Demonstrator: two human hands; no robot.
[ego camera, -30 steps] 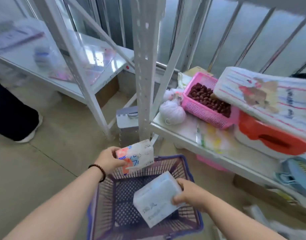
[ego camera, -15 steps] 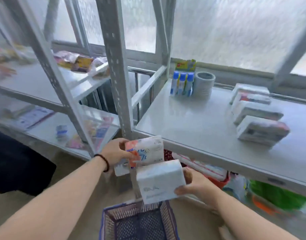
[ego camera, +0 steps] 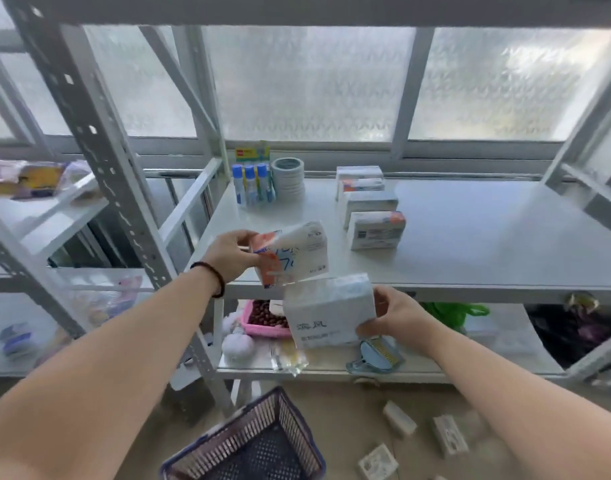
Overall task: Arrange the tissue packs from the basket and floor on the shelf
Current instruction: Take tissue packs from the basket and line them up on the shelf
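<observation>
Left hand (ego camera: pixel 232 252) up at the front edge of the white shelf (ego camera: pixel 470 251), gripping an orange-and-white tissue pack (ego camera: pixel 292 252), tilted. Right hand (ego camera: pixel 397 315) lower, clasping a white tissue pack (ego camera: pixel 328 311) in front of the shelf edge. Just beside each other, those two packs. Four packs in a row (ego camera: pixel 369 206) on the shelf already. Blue-capped tubes (ego camera: pixel 252 185) and tape rolls (ego camera: pixel 288 178) at the back. Purple basket (ego camera: pixel 255 441) below. Loose packs on the floor (ego camera: pixel 421 434).

smooth metal shelf (ego camera: pixel 470 251), plastic basket (ego camera: pixel 255 445)
</observation>
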